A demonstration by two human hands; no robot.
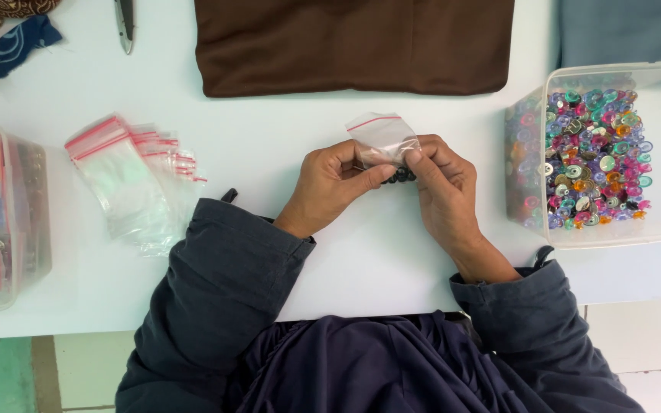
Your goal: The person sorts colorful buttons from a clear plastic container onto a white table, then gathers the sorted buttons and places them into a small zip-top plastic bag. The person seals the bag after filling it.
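Observation:
Both hands meet over the middle of the white table point(284, 130). My left hand point(332, 186) and my right hand point(439, 183) pinch a small clear zip bag point(380, 138) with a red seal strip, its mouth pointing away from me. Several small dark buttons point(402, 176) show between my fingertips at the bag's lower end. Whether they are inside the bag I cannot tell.
A fanned pile of empty zip bags point(133, 180) lies at the left. A clear tub of several colourful buttons point(594, 157) stands at the right, another clear box point(1, 214) at the far left. Folded brown cloth point(353, 46) lies at the back, scissors point(125, 23) beside it.

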